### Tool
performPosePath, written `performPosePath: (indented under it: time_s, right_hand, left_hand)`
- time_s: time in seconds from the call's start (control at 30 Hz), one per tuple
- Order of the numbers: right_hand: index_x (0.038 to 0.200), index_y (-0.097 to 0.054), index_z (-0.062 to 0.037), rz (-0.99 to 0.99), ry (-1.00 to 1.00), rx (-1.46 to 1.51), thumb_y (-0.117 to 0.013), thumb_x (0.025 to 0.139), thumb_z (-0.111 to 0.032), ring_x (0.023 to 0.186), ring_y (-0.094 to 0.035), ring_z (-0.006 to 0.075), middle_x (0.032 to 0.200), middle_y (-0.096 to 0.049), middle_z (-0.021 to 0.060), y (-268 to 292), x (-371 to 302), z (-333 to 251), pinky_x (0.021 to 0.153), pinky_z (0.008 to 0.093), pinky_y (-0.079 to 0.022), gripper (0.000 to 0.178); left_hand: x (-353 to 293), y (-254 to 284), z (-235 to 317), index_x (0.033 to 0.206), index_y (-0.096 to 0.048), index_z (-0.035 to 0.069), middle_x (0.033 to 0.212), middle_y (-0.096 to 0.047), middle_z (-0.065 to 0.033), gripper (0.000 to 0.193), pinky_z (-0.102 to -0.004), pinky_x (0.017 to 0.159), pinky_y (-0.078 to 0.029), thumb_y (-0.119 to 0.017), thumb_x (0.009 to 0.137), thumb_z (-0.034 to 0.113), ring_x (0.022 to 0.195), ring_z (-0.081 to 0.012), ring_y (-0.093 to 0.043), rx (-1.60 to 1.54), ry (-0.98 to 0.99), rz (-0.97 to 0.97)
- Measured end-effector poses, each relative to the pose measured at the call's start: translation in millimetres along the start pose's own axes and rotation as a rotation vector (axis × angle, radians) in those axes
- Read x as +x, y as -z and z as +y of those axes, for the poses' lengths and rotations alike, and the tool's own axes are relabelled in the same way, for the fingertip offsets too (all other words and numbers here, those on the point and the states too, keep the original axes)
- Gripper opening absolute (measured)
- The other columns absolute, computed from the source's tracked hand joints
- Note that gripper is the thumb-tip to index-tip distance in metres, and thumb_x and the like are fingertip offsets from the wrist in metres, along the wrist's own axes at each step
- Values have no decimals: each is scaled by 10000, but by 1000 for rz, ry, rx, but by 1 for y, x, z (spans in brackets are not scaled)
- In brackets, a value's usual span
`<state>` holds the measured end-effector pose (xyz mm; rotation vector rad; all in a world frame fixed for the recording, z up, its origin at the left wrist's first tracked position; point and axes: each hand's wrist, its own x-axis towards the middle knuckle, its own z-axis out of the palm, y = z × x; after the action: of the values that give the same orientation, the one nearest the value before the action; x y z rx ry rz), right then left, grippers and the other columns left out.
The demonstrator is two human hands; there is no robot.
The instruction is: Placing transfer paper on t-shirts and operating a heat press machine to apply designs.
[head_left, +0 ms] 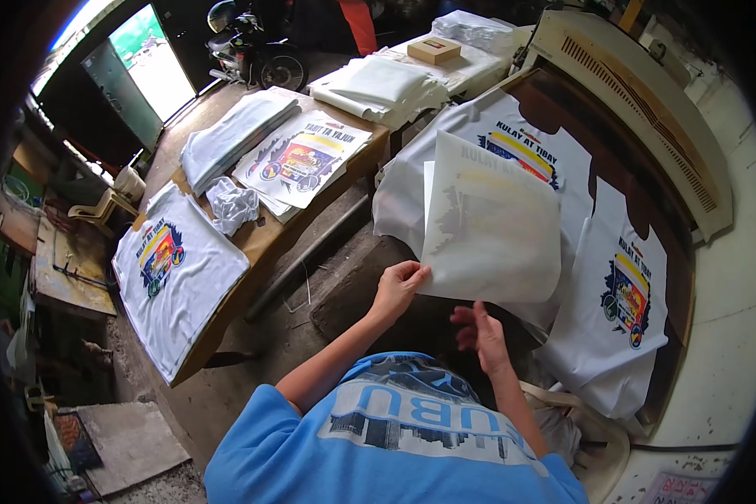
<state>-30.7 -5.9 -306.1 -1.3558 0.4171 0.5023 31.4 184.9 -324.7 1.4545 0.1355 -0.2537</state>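
Note:
My left hand [396, 288] pinches the lower left corner of a translucent paper sheet [500, 252], which is held up in front of me. A faint mirrored-looking ghost of a print shows on it, and another white sheet edge [428, 189] sticks out behind its left side. My right hand [483, 338] is just below the sheet's lower edge, apart from it, with fingers spread and slightly blurred. Beyond the sheet, a white fabric piece with a colourful print [525, 139] lies on the dark press bed. A second printed white piece [592, 353] hangs over the bed's near edge.
A curved cream heat press cover [638, 109] rises at the right. On the left table [269, 239] are printed sheets [307, 155], folded white fabric [231, 139], a crumpled cloth [232, 204] and printed shirt pieces [172, 311]. A motorcycle [260, 59] stands behind; a plastic chair [605, 445] is beside me.

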Motion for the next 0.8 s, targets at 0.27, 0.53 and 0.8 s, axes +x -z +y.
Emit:
performPosePath:
  time_s: [0.27,0.53,0.8]
  right_hand:
    - [979,-510,-87,85,357,756,-550,808,-214,753,-538,144,855,-562,28,-76,32,-7,599,304,-442,216]
    - [924,-527,-58,10,495,430,-592,761,-77,616,-531,118,782,-569,22,-168,67,-68,529,248,-432,177]
    - [984,-541,-17,-258,481,269,-584,771,-65,737,-568,129,864,-596,62,-236,143,-165,586,238,-451,222]
  left_hand:
    - [-5,67,6,807,-542,8,622,-527,-9,284,-209,473,-390,-494,859,283,551,-59,-470,-32,-79,-10]
    - [-14,157,29,800,-517,37,583,-463,14,276,-197,462,-362,-484,867,303,510,-51,-427,-88,-182,143]
    - [42,250,18,899,-529,55,731,-517,0,212,-179,520,-395,-447,883,250,574,-54,-476,-246,-207,275]
